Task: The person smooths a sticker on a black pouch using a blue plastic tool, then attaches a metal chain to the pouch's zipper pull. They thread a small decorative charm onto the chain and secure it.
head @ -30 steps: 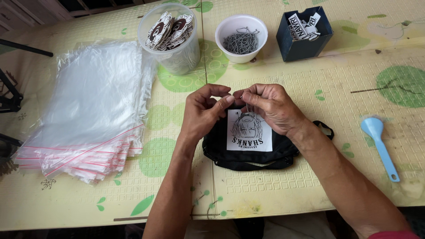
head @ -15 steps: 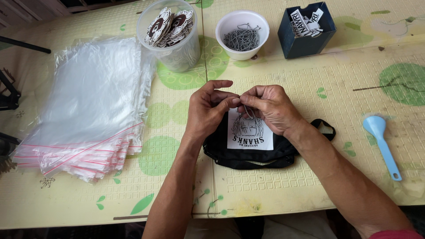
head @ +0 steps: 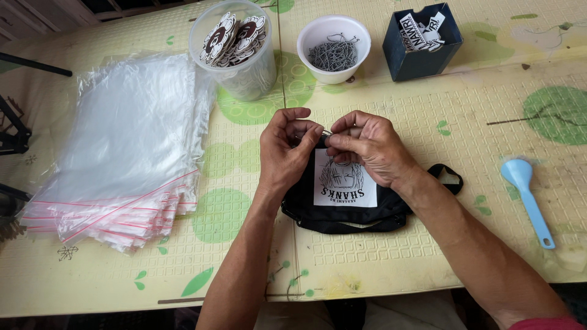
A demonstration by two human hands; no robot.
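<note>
**Hands close in at the pouch's top edge**

Since a second ago, the left hand (head: 286,153) and right hand (head: 367,146) have barely shifted; both sets of fingers pinch a small metal piece over the black pouch (head: 342,201), mid-worktop (head: 428,256). Fiddly fastening seems unfinished.

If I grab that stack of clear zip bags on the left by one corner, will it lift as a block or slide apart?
The stack of clear bags would probably slide apart: the film looks glossy and the edges are already fanned out unevenly. It likely droops too, since the thin sheets lie limp and wrinkled on the table. It looks light for its size.
</note>
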